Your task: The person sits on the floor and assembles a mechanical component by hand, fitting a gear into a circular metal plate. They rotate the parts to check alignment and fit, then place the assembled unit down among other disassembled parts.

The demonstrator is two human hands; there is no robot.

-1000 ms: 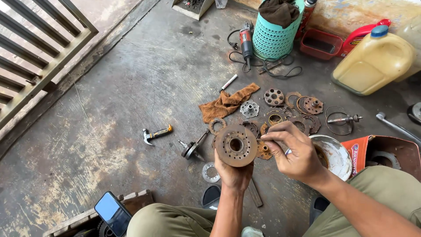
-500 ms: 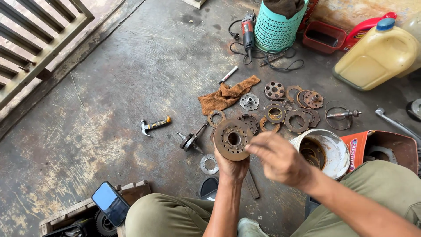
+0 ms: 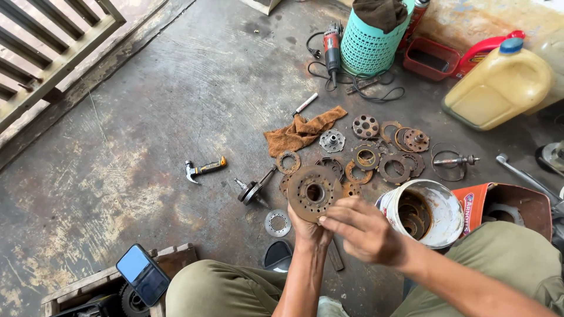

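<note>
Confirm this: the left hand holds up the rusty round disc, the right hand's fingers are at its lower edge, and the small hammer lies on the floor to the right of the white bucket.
Not quite. The head view shows the hammer lying left of the bucket, not right. The left hand does hold the rusty disc, with the right hand at its lower edge.

A rusty round metal disc [image 3: 314, 193] is held up above the concrete floor, its flat face turned toward the camera and tilted slightly. It is brown with rust, with a large round hole at its centre and a ring of smaller holes around that hole. The left hand [image 3: 309, 230] grips it from below at the lower edge, while the right hand [image 3: 365, 230] comes in from the right, its fingers [image 3: 336, 215] touching the disc's lower right rim.
</note>
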